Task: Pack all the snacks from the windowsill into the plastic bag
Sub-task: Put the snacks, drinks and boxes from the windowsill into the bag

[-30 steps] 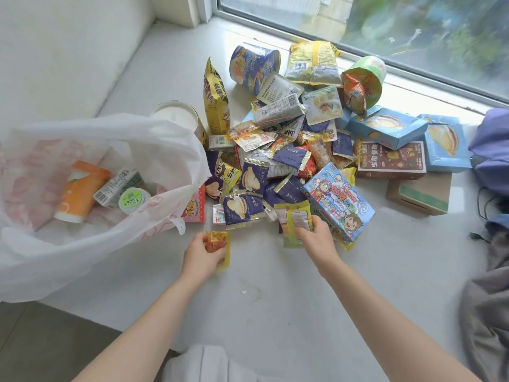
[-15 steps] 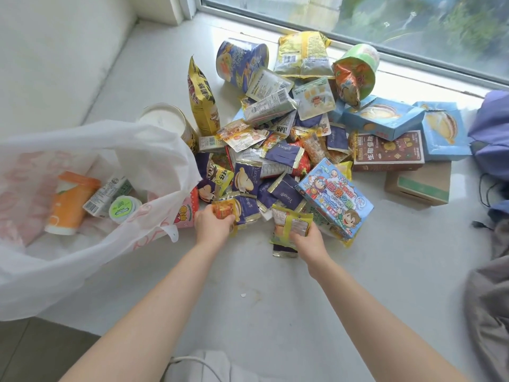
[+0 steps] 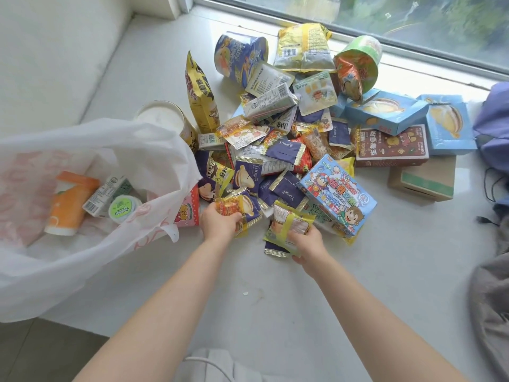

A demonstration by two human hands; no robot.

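Right now the left hand [image 3: 220,223] has its fingers curled round a small orange-and-yellow packet [image 3: 228,206], shiny and crinkled, at the near edge of the snack pile [image 3: 278,150]. Just beside it the right hand [image 3: 307,241] grips a yellow-green packet [image 3: 289,220] with a pale printed panel. A dark purple sachet [image 3: 275,250] pokes out beneath that; I cannot tell whether the fingers hold it too. Both packets sit low over the white windowsill [image 3: 275,299], against the pile's front row.

To the left, the plastic bag [image 3: 154,150] lies open on its side, thin and white with faded pink print. Three things lie inside: an orange carton [image 3: 68,202], a small white-and-green carton [image 3: 107,193] and a round green-lidded tub [image 3: 122,209]. One pink packet [image 3: 188,210] rests at the bag's mouth, outside it.

Behind the hands the purple sachets overlap too much to count. One blue cartoon box [image 3: 338,194] lies just beside the right hand's packet. Farther right are two light-blue boxes [image 3: 385,111] with a fruit picture, one dark red box [image 3: 391,146] and one cardboard box [image 3: 424,180]. Two cups lie on their sides near the window, a blue cup [image 3: 239,56] and a green cup [image 3: 358,64]. One white-topped tub [image 3: 162,119] stands behind the bag, and one tall yellow bag [image 3: 199,92] stands upright next to it.
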